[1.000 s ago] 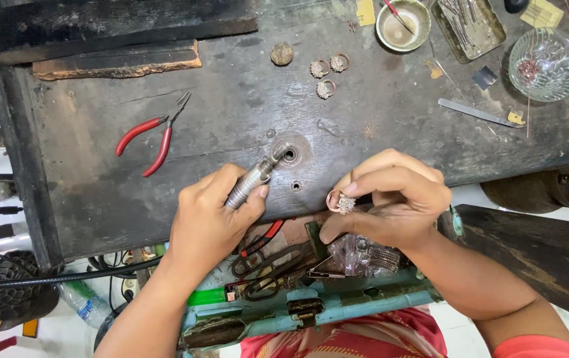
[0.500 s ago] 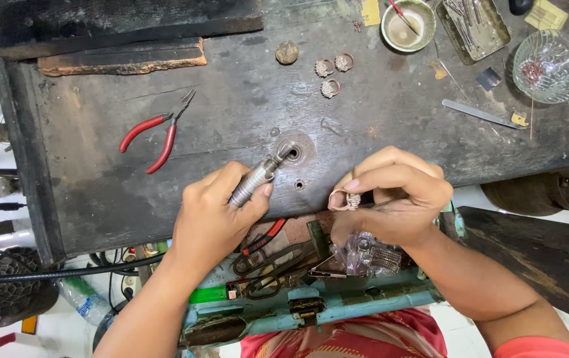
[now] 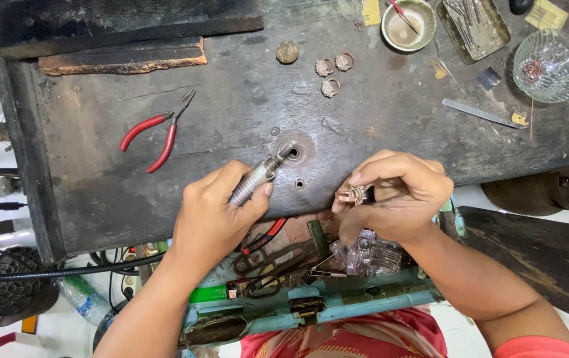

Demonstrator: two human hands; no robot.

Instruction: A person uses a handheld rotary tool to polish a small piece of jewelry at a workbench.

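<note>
Pinched between thumb and fingers of the right hand [image 3: 397, 199], a small ring [image 3: 354, 195] sits near the bench's near edge; it looks light, stiff and delicate. Left hand [image 3: 215, 219] wraps a metal handpiece [image 3: 258, 180], likely slick.

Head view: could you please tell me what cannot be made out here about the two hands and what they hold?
- Ring: mostly hidden by the right hand's fingers; too small to read its setting.
- Metal handpiece: its rear is wrapped by the left hand; its tip is too small to tell.
- Clear bag: partly under the right hand, contents unclear.
- Glass bowl: contents too small to identify.
</note>
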